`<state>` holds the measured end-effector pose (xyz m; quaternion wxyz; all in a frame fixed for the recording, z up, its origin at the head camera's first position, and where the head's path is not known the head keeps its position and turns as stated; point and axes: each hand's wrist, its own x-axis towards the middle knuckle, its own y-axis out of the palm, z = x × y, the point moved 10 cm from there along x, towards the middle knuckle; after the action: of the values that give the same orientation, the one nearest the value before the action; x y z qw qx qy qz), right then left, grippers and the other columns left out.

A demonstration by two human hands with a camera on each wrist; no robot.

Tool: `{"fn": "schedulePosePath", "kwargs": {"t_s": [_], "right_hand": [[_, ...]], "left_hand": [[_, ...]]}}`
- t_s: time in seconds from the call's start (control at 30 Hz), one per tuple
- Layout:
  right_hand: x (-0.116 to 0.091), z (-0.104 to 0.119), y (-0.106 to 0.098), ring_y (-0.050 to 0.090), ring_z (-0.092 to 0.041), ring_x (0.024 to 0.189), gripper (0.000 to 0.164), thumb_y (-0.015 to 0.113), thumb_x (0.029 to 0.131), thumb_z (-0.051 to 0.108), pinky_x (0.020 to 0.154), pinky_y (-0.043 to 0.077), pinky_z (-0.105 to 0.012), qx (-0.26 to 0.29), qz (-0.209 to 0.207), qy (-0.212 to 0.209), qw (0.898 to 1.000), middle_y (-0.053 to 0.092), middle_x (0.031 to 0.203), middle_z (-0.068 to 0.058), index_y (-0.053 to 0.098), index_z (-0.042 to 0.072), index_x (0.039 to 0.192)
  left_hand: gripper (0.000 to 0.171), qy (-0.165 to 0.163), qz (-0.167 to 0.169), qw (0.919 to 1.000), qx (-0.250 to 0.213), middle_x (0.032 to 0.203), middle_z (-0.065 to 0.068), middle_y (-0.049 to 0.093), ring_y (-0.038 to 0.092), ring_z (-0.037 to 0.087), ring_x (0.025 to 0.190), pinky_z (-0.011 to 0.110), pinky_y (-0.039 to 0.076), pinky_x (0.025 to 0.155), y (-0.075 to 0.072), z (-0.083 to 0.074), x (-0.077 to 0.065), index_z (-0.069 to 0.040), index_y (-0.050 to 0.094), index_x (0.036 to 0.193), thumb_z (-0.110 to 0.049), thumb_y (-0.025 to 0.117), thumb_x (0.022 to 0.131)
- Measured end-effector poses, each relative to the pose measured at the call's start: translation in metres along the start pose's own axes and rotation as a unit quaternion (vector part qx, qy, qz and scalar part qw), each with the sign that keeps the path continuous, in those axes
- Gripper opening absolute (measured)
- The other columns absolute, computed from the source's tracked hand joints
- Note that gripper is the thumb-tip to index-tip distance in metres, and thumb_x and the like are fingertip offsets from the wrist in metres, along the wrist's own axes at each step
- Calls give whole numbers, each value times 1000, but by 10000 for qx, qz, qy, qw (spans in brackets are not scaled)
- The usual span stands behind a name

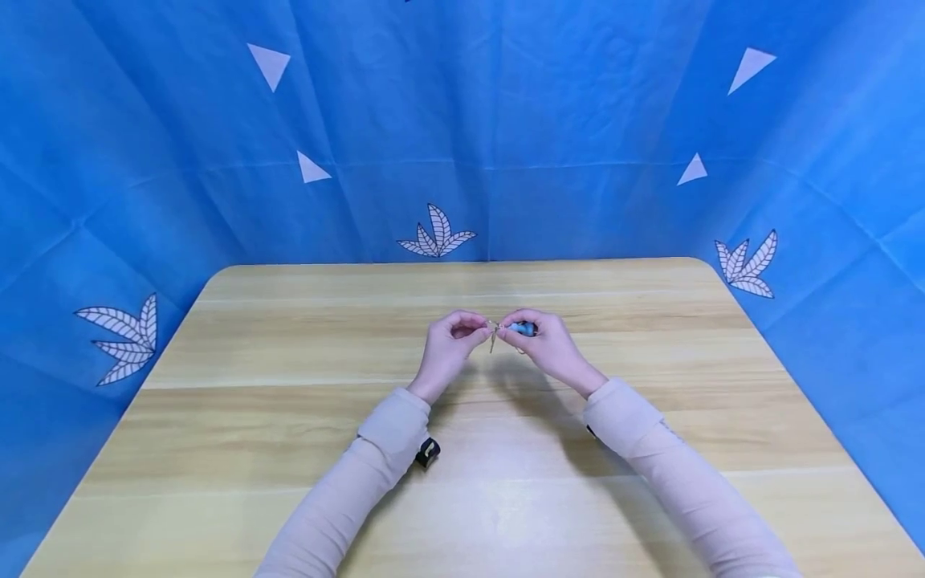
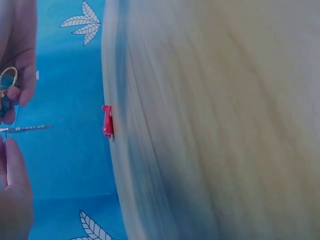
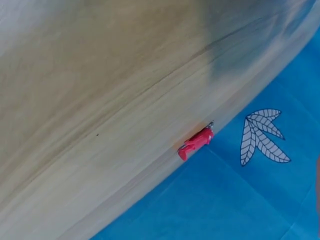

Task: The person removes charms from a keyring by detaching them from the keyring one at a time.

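Observation:
Over the middle of the table, both hands meet at a small bunch with a key point(image 1: 493, 343). My left hand point(image 1: 450, 343) pinches the bunch at the key between thumb and fingers. Opposite it, my right hand point(image 1: 543, 343) pinches the key ring, with a blue charm point(image 1: 522, 328) showing among its fingers. In the left wrist view the key point(image 2: 32, 128) juts out sideways between the hands, and a gold ring point(image 2: 15, 75) hangs at the right hand. The fingers hide exactly how key and ring join. The right wrist view shows almost nothing of the hand.
A small red figure-like item point(image 2: 108, 121) with a metal clip lies on the wooden table point(image 3: 100, 100), seen near its edge in both wrist views; the head view does not show it. Behind the table hangs a blue curtain point(image 1: 578, 120) with white leaf prints.

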<state>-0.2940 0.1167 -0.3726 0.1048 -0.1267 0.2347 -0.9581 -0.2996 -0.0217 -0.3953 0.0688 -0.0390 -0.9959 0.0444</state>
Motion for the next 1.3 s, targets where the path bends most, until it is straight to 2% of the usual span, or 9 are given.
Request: {"fn": "schedulePosePath", "kwargs": {"t_s": [0.17,0.37,0.5,0.63,0.87,1.07,1.3], "right_hand": [[-2,5,3,52,-16,67,8,66,84,16,58,47,-25,-271,83,-276,9992,65,89,-6,67,9,89],[-6,1,5,47,-14,61,9,68,83,15,54,43,-21,-451,184,-293,9984,62,82,-5,67,8,89],[-7,2,6,47,-14,63,12,68,83,18,55,43,-21,-463,245,-245,9983,61,82,-5,67,8,90],[-6,1,3,49,-15,64,11,68,83,18,56,44,-23,-409,166,-158,9989,62,86,-6,67,9,90],[-5,3,1,50,-17,64,9,67,84,18,56,45,-25,-171,58,-242,9995,63,87,-5,67,11,91],[-4,0,1,48,-18,63,9,66,84,16,54,43,-23,27,-13,-202,9998,63,87,-7,67,10,91],[-5,-1,2,49,-17,64,10,65,85,16,54,44,-23,177,27,-85,9998,62,87,-8,66,9,92]], "left_hand": [[16,260,153,9979,576,93,9,67,62,18,87,28,51,82,0,-5,-1,-4,67,95,-10,69,80],[10,468,390,9911,1181,89,6,68,64,16,84,25,53,79,5,-9,-3,-6,69,90,-11,69,81],[7,457,359,9890,1362,86,5,69,63,14,81,25,52,76,4,-9,-2,-7,69,87,-10,69,81],[6,513,228,9896,1322,85,5,69,63,15,81,25,53,78,3,-10,-1,-6,69,86,-10,69,81],[6,492,-109,9947,895,84,5,68,62,14,79,23,54,73,-4,-10,-1,-7,69,85,-11,70,80],[8,496,-151,9963,682,84,9,68,62,17,79,26,54,75,-6,-11,-2,-6,70,85,-12,70,80],[9,470,-197,9974,501,84,7,68,61,14,78,24,52,72,-6,-8,-2,-6,69,85,-13,71,80]]}}
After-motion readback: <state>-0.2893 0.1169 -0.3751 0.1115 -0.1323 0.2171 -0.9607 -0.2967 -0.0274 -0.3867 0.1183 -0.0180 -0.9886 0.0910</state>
